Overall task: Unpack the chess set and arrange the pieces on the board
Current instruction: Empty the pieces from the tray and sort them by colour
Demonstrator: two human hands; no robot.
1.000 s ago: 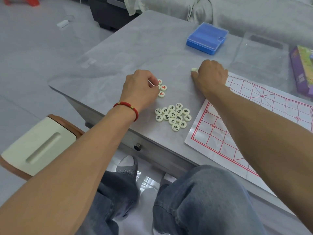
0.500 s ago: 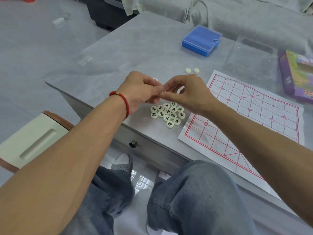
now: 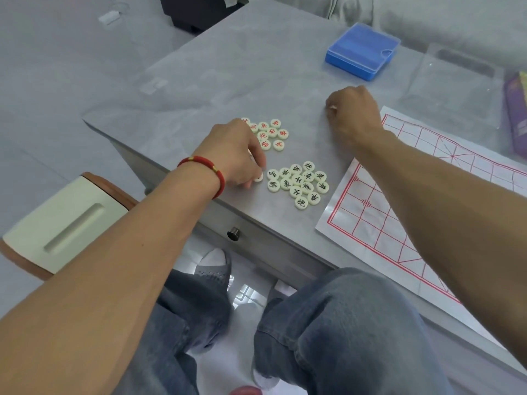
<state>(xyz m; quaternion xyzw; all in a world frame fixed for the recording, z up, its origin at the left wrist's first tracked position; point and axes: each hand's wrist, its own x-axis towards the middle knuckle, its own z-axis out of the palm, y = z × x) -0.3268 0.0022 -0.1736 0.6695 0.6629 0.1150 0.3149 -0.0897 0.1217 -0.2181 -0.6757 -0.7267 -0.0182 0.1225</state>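
Still sorting, by the look of it: left hand [image 3: 238, 155] at centre-left, fingers curled onto a pale piece [image 3: 258, 178] beside the black-marked cluster [image 3: 298, 183], right hand [image 3: 352, 111] curled shut upper-right, contents hidden, paper board [image 3: 422, 201] bare, placing next.
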